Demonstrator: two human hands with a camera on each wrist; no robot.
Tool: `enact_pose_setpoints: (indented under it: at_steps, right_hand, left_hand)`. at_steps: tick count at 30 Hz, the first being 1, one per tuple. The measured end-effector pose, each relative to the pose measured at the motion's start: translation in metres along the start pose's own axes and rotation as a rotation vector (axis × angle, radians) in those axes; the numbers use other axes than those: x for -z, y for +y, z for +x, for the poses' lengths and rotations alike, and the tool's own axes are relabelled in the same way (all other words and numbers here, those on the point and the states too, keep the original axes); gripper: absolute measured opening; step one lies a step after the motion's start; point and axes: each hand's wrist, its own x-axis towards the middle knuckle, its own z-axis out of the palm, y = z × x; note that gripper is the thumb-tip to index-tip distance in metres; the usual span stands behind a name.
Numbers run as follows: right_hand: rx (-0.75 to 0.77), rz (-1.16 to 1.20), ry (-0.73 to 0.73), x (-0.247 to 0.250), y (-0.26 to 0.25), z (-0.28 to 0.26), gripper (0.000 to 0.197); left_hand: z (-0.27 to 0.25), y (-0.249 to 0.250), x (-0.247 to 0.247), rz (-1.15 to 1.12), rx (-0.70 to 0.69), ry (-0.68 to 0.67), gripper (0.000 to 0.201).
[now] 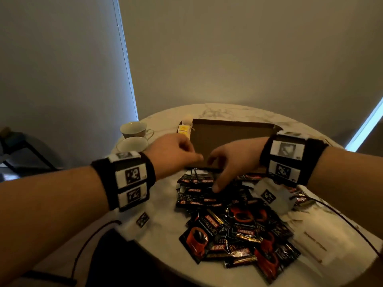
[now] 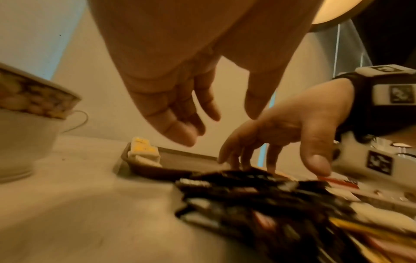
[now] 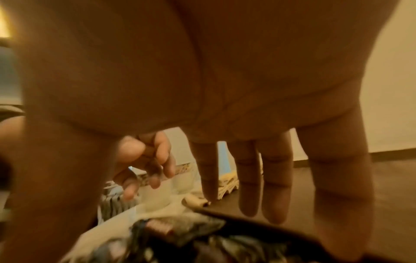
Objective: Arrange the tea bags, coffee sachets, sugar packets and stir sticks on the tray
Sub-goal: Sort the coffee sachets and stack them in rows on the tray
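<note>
A heap of black and red coffee sachets (image 1: 228,224) lies on the round marble table, in front of a brown tray (image 1: 232,133). Yellow tea bags (image 1: 183,129) are stacked at the tray's left end. My right hand (image 1: 226,164) reaches down at the heap's far edge; its straight fingers (image 2: 236,160) touch the top sachets (image 2: 247,192) and its thumb rests on the near ones. My left hand (image 1: 182,154) hovers just to its left above the table, with its fingers (image 2: 180,115) loosely curled and empty. White paper-wrapped sticks (image 1: 313,243) lie at the right.
Two white cups (image 1: 134,129) (image 1: 132,143) stand at the table's left edge, close to my left hand. Most of the tray's floor is bare. The table's rim curves round in front of me. A wall stands behind the table.
</note>
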Motion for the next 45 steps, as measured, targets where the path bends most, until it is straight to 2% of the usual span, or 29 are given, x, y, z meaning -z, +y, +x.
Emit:
enact_pose_setpoints:
  at_steps: [2,4,7,9,12,15,19,22,23,26,29,33,39,41,45]
  right_hand:
    - [0.033,-0.058,-0.061,-0.012,0.004,-0.009,0.113]
    - [0.056,-0.171,-0.096,-0.024,0.002,-0.016,0.129]
    - [0.114,-0.272,-0.075,-0.041,-0.007,-0.017,0.136]
    - [0.142,-0.295,-0.01,-0.047,-0.012,-0.012,0.136]
    - [0.152,-0.276,0.088,-0.045,-0.014,-0.007,0.122]
    - [0.18,-0.192,0.123,-0.039,-0.012,-0.005,0.107]
    - [0.205,-0.12,0.068,-0.034,-0.015,-0.005,0.122]
    - [0.223,-0.238,0.096,-0.037,-0.027,-0.002,0.127]
    - [0.224,-0.268,0.125,-0.038,-0.031,0.0,0.123]
    - [0.235,-0.275,0.217,-0.038,-0.037,0.005,0.09]
    - [0.241,-0.261,0.277,-0.039,-0.037,0.008,0.072]
    - [0.234,-0.257,0.301,-0.041,-0.044,0.014,0.069]
    - [0.194,-0.231,0.345,-0.034,-0.047,0.024,0.049]
    - [0.18,-0.209,0.385,-0.032,-0.046,0.026,0.044]
    - [0.18,-0.209,0.378,-0.032,-0.048,0.03,0.048]
  left_hand:
    - [-0.019,-0.002,-0.002,0.168,0.058,-0.155,0.054]
    - [-0.031,-0.006,-0.003,0.281,0.13,-0.312,0.093]
    - [-0.042,-0.013,-0.01,0.407,0.165,-0.444,0.138]
    - [-0.044,-0.015,-0.016,0.478,0.176,-0.454,0.148]
    - [-0.038,-0.017,-0.021,0.475,0.185,-0.385,0.144]
    - [-0.03,-0.018,-0.018,0.393,0.216,-0.359,0.138]
    - [-0.023,-0.018,-0.016,0.339,0.286,-0.317,0.111]
    - [-0.019,-0.02,-0.013,0.194,0.378,-0.294,0.1]
    - [-0.017,-0.021,-0.012,0.122,0.413,-0.287,0.097]
    - [-0.014,-0.022,-0.006,-0.078,0.5,-0.262,0.087]
    - [-0.013,-0.027,-0.006,-0.149,0.497,-0.223,0.07]
    - [-0.011,-0.032,-0.011,-0.204,0.433,-0.158,0.062]
    - [-0.007,-0.038,-0.007,-0.283,0.438,-0.128,0.075]
    - [-0.006,-0.039,-0.006,-0.289,0.444,-0.125,0.062]
    - [-0.007,-0.036,-0.009,-0.281,0.397,-0.093,0.035]
